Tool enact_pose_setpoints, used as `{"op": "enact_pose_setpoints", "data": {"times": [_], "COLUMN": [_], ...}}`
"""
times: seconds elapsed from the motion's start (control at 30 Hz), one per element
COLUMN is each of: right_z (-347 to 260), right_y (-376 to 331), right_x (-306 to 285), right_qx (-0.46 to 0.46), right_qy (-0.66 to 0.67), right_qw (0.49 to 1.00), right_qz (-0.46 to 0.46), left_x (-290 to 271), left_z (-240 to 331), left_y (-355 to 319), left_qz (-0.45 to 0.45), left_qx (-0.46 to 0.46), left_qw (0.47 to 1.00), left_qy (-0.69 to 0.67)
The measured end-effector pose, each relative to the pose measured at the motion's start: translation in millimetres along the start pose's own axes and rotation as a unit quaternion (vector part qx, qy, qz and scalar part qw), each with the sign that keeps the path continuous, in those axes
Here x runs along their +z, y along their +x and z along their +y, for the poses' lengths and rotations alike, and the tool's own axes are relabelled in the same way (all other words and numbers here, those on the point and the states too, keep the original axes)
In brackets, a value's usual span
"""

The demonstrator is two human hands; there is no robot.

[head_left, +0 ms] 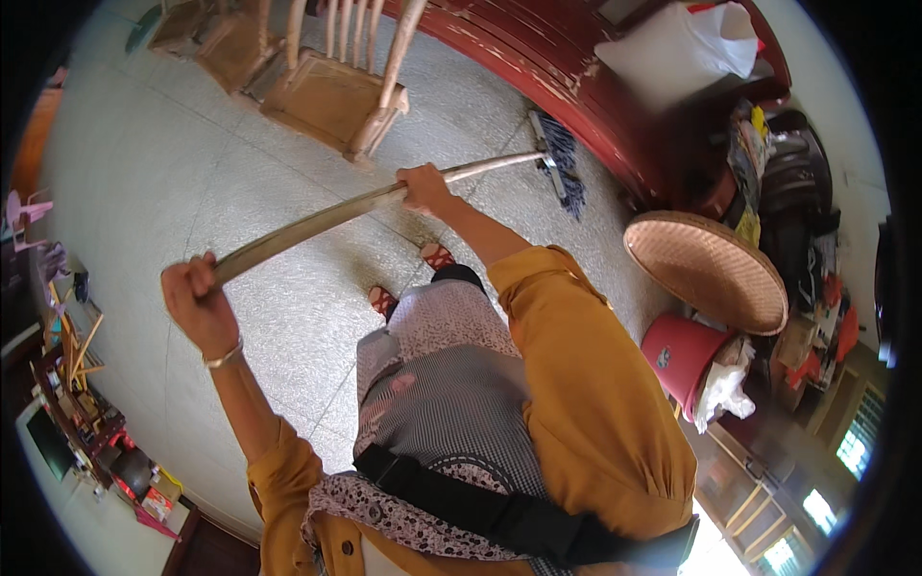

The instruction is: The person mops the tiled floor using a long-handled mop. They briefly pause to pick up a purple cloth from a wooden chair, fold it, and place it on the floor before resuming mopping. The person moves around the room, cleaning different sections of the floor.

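One mop (pixel 562 163): long pale wooden handle, blue-grey string head on speckled floor (pixel 192 163) beside red bench (pixel 576 67). Two hands: left hand (pixel 197 298) fisted round handle end (bangle on wrist), right hand (pixel 423 187) clenched mid-handle. Two wooden chairs (pixel 327 91), one woven tray (pixel 706 269), one red bucket (pixel 677 355).

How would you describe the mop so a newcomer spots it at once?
Start at the long dark red wooden bench along the top of the view; the mop head lies on the speckled floor right at its base. Its pale wooden handle runs back to the right hand and left hand. Its blue-grey strands set it apart from the wooden chairs nearby.
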State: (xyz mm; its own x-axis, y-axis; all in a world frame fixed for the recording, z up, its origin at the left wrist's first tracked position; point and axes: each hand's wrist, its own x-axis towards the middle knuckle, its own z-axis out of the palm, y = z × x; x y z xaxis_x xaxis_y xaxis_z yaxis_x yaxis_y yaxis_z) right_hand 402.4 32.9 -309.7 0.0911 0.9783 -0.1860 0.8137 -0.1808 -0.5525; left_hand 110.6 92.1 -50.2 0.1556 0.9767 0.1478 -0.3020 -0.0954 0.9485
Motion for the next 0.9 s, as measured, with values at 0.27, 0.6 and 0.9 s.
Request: {"op": "enact_pose_setpoints", "data": {"times": [0.27, 0.6, 0.9], "right_z": [-96.4, -127.3, -274.5], "right_y": [85.2, 28.6, -90.5], "right_x": [19.5, 51.8, 115.7], "right_qx": [-0.229, -0.244, -0.218], "right_qy": [-0.017, -0.03, 0.114], "right_qw": [0.972, 0.964, 0.966], "right_qz": [-0.048, -0.1, -0.078], "left_x": [-51.3, -85.5, -178.4], "left_z": [46.6, 68.3, 204.0], "left_y": [-79.6, -134.7, -162.1], "left_qz": [0.125, 0.188, 0.235], "left_qx": [0.063, 0.087, 0.158], "left_qw": [0.983, 0.972, 0.951], "left_qy": [0.123, 0.114, 0.125]}}
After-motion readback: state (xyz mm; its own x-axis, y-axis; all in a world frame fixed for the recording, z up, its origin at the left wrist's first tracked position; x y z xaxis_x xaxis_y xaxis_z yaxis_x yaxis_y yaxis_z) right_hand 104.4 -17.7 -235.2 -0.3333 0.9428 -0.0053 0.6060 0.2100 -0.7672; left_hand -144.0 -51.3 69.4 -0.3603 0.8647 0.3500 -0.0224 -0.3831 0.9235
